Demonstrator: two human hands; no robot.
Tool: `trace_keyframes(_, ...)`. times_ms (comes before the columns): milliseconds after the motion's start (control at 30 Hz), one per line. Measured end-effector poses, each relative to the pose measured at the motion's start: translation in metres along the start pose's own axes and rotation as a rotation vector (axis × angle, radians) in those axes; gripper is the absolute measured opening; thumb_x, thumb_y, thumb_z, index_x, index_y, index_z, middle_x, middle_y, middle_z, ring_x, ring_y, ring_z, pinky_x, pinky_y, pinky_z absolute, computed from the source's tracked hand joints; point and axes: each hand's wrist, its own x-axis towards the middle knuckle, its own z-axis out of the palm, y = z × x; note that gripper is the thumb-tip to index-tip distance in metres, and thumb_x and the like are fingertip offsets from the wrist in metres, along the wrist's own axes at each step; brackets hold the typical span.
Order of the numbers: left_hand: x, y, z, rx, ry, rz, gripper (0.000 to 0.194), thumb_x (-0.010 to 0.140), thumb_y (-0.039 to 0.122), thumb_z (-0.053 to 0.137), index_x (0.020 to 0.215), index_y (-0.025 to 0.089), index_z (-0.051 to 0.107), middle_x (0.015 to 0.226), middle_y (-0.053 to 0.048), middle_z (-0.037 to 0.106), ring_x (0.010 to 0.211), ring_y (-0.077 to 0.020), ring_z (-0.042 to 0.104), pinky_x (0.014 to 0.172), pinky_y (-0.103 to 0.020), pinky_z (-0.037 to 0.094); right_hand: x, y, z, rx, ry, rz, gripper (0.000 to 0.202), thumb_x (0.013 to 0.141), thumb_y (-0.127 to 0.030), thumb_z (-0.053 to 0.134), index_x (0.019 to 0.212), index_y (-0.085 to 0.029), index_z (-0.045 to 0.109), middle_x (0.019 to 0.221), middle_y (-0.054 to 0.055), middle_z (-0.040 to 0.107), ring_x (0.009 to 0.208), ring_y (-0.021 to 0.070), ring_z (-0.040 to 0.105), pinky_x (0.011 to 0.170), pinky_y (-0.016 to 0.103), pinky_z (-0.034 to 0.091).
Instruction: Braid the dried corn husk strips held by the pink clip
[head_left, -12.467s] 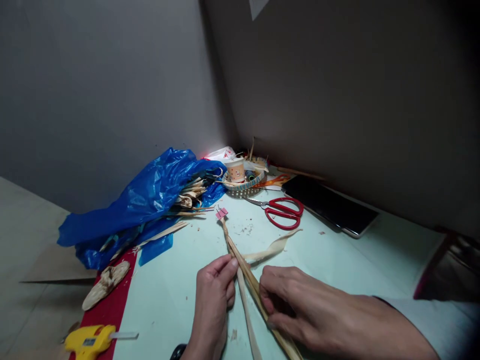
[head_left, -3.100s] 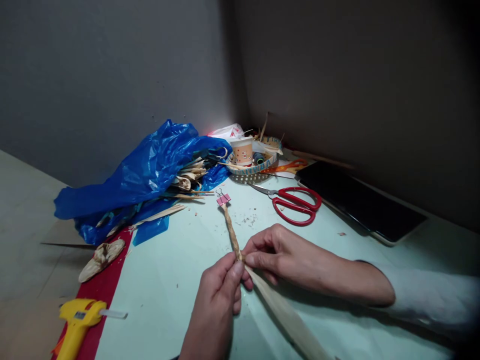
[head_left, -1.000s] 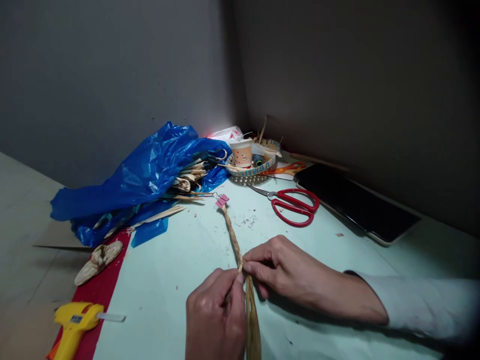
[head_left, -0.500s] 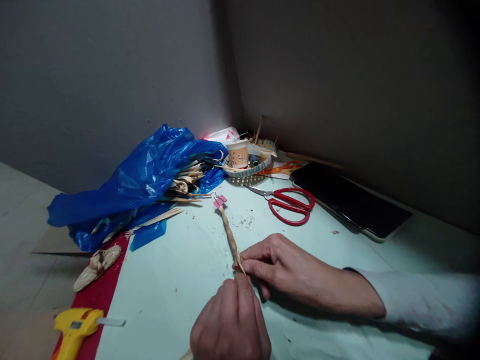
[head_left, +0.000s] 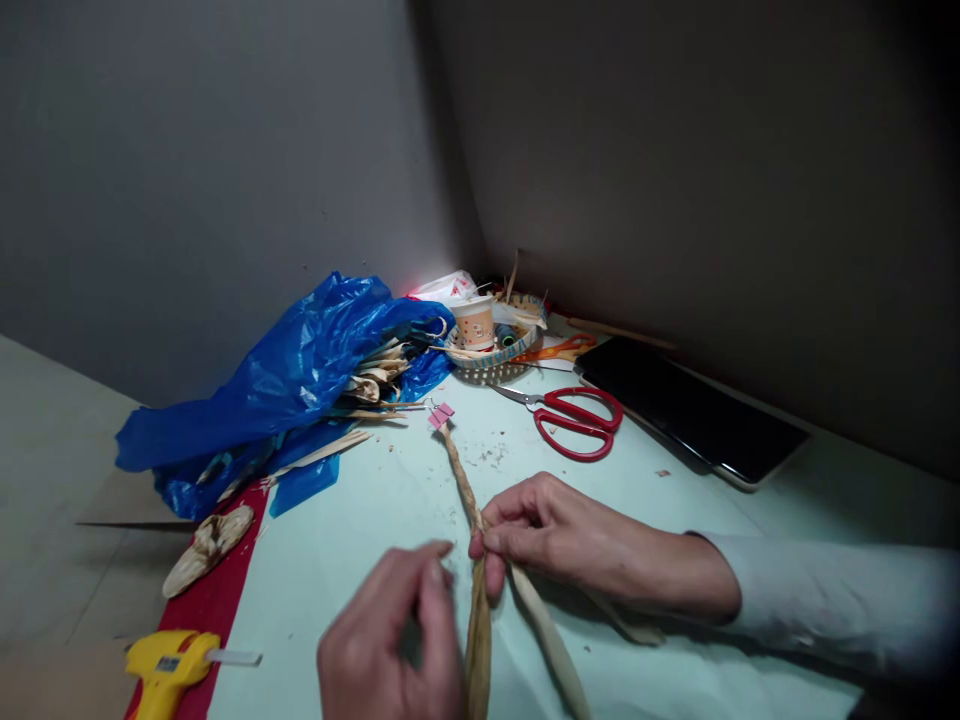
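A narrow braid of dried plant strips runs down the table toward me, with a pink binder clip gripping its far end. My right hand is closed, pinching the near end of the braid between thumb and fingers. From that pinch, a brownish loose strip hangs toward me and a paler one slants to the right; another strip end shows under my wrist. My left hand, slightly blurred, is apart from the strips on their left, thumb and forefinger spread with nothing visible between them.
Red-handled scissors and a black tablet lie to the right. Behind stands a round basket with a paper cup. At left are a blue plastic bag of dried strips and a yellow glue gun.
My left hand has moved left, off the braid's near end, and its fingers have parted. Loose strips now show below the braid. My right hand still pinches it.
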Motion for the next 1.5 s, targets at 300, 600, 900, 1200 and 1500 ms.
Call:
trace_keyframes(300, 0.012, -0.007, 0.025, -1.039, -0.551, -0.778, 0.030, 0.076, 0.038, 0.073, 0.074, 0.015, 0.054, 0.055, 0.007, 0.049, 0.039, 0.0002, 0.017, 0.038, -0.014, 0.010, -0.001, -0.002, 0.000, -0.066, -0.104, -0.014, 0.024, 0.092, -0.030, 0.050, 0.083, -0.012, 0.061, 0.080, 0.007, 0.068, 0.073, 0.0164, 0.060, 0.072, 0.028, 0.047)
trace_keyframes(600, 0.011, -0.008, 0.025, -0.869, -0.514, -0.807, 0.031, 0.077, 0.042, 0.070, 0.073, 0.016, 0.055, 0.044, 0.009, 0.042, 0.034, 0.0004, 0.019, 0.036, -0.015, 0.011, -0.009, 0.002, -0.004, -0.534, -0.008, -0.035, 0.010, 0.094, -0.024, 0.045, 0.095, -0.018, 0.053, 0.073, 0.000, 0.064, 0.072, 0.0149, 0.056, 0.067, 0.026, 0.042)
trace_keyframes(900, 0.009, -0.001, 0.023, -0.825, -0.402, -0.846, 0.031, 0.071, 0.038, 0.075, 0.066, 0.016, 0.054, 0.047, 0.009, 0.039, 0.043, -0.0031, 0.027, 0.044, -0.016, 0.019, -0.018, -0.023, -0.004, -0.993, 0.005, -0.010, 0.021, 0.095, -0.025, 0.041, 0.078, -0.018, 0.051, 0.067, 0.002, 0.054, 0.062, 0.0151, 0.051, 0.052, 0.026, 0.030)
trace_keyframes(1200, 0.004, -0.001, 0.026, -0.726, -0.396, -0.718, 0.030, 0.079, 0.039, 0.067, 0.063, 0.018, 0.051, 0.040, 0.006, 0.047, 0.037, -0.0061, 0.038, 0.043, -0.018, 0.028, -0.031, -0.002, 0.021, -1.188, -0.020, -0.253, 0.014, 0.088, -0.012, 0.047, 0.084, -0.019, 0.058, 0.062, 0.000, 0.059, 0.046, 0.0125, 0.044, 0.043, 0.028, 0.026)
trace_keyframes(1500, 0.003, -0.001, 0.021, -0.897, -0.308, -0.789, 0.028, 0.069, 0.037, 0.078, 0.069, 0.016, 0.060, 0.049, 0.003, 0.056, 0.044, -0.0074, 0.048, 0.049, -0.018, 0.037, -0.035, 0.005, 0.029, -1.577, 0.012, -0.763, 0.035, 0.085, 0.003, 0.035, 0.094, -0.008, 0.067, 0.070, 0.010, 0.067, 0.051, 0.0187, 0.056, 0.042, 0.034, 0.033)
